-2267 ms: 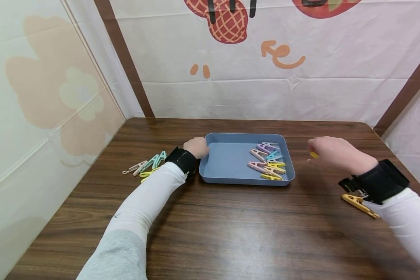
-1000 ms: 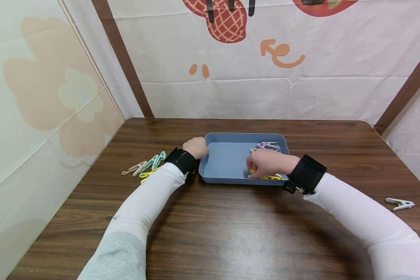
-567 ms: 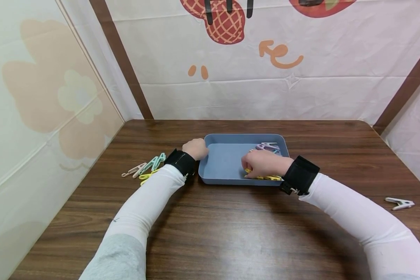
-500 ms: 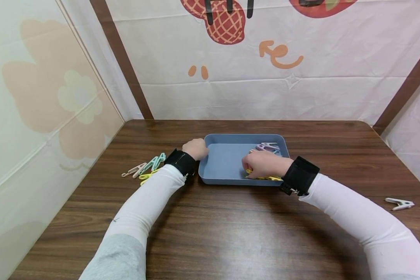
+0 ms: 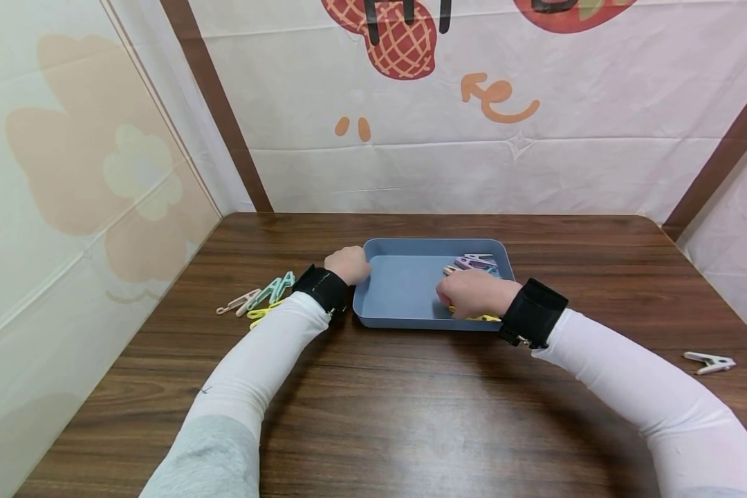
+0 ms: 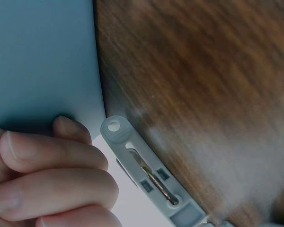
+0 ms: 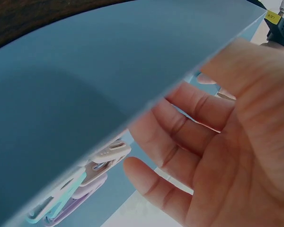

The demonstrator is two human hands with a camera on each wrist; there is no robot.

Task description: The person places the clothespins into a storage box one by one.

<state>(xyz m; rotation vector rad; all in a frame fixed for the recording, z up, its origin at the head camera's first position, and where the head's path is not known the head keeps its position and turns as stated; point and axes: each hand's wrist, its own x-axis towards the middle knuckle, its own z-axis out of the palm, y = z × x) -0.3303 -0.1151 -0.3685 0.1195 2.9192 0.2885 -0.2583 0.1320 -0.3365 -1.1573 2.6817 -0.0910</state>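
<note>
At the left end of a blue tray (image 5: 404, 283), the left hand (image 5: 348, 265) grips the rim. In the left wrist view its fingers (image 6: 61, 189) are curled below the tray wall (image 6: 42, 61). A pale clothespin (image 6: 149, 170) lies beside them. The right hand (image 5: 473, 293) is low over the tray's right part, above yellow clothespins (image 5: 485, 318). From the right wrist its fingers (image 7: 173, 142) look loosely bent, while the tray wall (image 7: 85, 85) hides the thumb tip and any pinch. Purple (image 5: 473, 263) and blue clothespins lie past that hand.
Left of the left arm lie several loose clothespins (image 5: 280, 287), teal, pink and yellow. A white clothespin (image 5: 709, 362) lies on the wooden table (image 5: 423, 415) at the right. Printed cloth (image 5: 423, 173) hangs behind the table.
From the table's right side the right hand came over the tray with a yellow clothespin, then shifted slightly right. The yellow end beside its fingers shifted right too. The left hand stays put.
</note>
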